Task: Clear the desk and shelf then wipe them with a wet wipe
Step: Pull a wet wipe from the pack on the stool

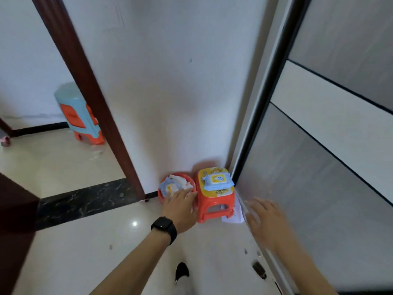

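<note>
A corner of a room is seen from above, blurred by motion. A red stool is set on the floor against the white wall, just beside a grey sliding door. A wipe pack, blue with a yellow lid, is laid flat on the stool's top. Just left of the stool, touching it or nearly so, a red bin is placed against the wall; it is filled with crumpled white wipes and a second blue pack.

The left hand is stretched out over the bin's near rim, palm down, fingers spread loosely and laid on or just above the contents; the grip is apart, nothing is seen clamped, though contact cannot be told through the blur. A black watch is worn on that wrist. The right hand is held open in the air near the door's lower edge, fingers apart, nothing held. A white paper is seen on the floor between stool and door.

A brown door frame is seen at left, with a black threshold strip below it. Beyond it, a stack of blue and orange stools is stood on the floor. A dark foot is seen at the bottom.
</note>
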The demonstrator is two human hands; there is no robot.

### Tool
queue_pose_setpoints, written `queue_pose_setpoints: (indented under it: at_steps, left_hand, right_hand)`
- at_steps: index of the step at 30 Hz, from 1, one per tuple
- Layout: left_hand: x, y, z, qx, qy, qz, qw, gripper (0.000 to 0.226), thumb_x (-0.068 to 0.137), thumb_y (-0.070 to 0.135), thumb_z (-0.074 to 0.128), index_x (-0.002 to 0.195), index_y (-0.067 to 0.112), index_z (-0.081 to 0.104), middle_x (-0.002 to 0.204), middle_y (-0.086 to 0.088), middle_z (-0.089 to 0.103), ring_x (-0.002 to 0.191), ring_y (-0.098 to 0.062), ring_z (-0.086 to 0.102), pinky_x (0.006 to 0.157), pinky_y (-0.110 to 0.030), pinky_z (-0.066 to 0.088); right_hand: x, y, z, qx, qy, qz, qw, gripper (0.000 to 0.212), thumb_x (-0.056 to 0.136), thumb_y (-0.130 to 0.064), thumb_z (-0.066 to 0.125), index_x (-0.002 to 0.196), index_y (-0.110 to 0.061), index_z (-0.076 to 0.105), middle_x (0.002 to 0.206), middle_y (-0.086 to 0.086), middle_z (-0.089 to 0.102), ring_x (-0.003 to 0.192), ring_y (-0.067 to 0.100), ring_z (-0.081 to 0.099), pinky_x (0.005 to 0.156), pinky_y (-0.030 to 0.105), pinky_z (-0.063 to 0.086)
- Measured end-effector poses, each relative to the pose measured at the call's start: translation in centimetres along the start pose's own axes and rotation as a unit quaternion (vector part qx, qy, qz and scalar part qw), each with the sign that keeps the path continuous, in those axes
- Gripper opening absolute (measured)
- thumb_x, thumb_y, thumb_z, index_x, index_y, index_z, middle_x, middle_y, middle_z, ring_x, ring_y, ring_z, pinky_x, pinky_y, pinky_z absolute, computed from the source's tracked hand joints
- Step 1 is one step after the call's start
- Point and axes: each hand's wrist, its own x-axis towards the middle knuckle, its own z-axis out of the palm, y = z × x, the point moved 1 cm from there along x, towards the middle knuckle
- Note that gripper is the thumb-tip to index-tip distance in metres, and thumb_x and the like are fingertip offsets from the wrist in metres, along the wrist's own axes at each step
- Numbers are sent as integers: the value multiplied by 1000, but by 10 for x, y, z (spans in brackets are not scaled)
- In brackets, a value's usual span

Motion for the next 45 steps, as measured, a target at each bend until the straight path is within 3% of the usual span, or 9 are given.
queue_pose_setpoints:
  at_steps: [11,15,22,26,32,36,39,42,45]
  left_hand:
    - [264,-43,18,-16,-76,0,997,51,98,41,35,148,29,35,157,2,32,146,-18,22,119,-45,13]
    - [338,-58,50,11,-131,-2,991,54,95,40,38,147,28,35,156,0,34,144,-22,26,118,-50,17]
    - [421,-64,177,20,-234,14,972,61,93,43,42,148,21,29,155,-6,30,143,-27,25,115,-49,19]
    - [448,-69,269,7,-287,-2,958,70,93,50,45,153,24,20,164,-7,9,149,-31,11,118,-54,12]
    - [494,-65,387,-9,-237,35,971,80,94,55,46,156,24,6,164,-10,-7,151,-32,-2,120,-53,10]
    - [531,-57,430,0,-186,40,982,78,88,54,60,152,23,27,161,-11,20,145,-39,21,113,-54,27]
    - [548,-60,434,64,-134,95,984,74,78,65,65,133,17,51,135,-11,56,109,-39,57,87,-49,44]
    - [573,-63,413,74,-114,120,983,58,91,64,41,115,15,62,99,-8,69,77,-33,63,71,-38,41]
    - [611,-74,399,-48,-162,-8,986,50,98,55,40,131,21,56,110,-8,68,97,-31,63,77,-39,47]
  right_hand:
    - [235,37,52,9,-51,60,997,51,85,-46,39,118,-23,71,121,2,69,116,30,61,99,42,48]
    - [289,55,101,7,-151,93,984,42,96,-33,53,138,-27,56,140,-3,56,132,23,44,108,35,37]
    - [339,112,246,25,-295,130,946,49,98,-34,45,146,-28,39,152,-6,40,134,21,40,102,34,43]
    - [352,152,350,3,-336,128,933,58,96,-34,49,151,-24,34,164,3,21,144,28,32,102,41,44]
    - [352,192,464,-15,-293,67,954,66,75,-13,75,136,-1,54,154,24,36,138,40,42,99,57,48]
    - [350,210,489,-35,-242,52,968,75,77,-18,72,146,-8,43,163,16,21,149,32,25,111,56,36]
    - [348,218,489,-55,-244,31,968,74,80,-24,70,147,-11,43,164,15,17,152,31,17,116,54,28]
    - [346,227,485,-53,-256,33,965,68,80,-25,71,142,-9,50,164,13,19,152,29,17,116,54,29]
    - [351,228,477,-37,-249,24,967,58,78,-26,73,130,-4,59,158,15,35,146,31,33,108,52,42]
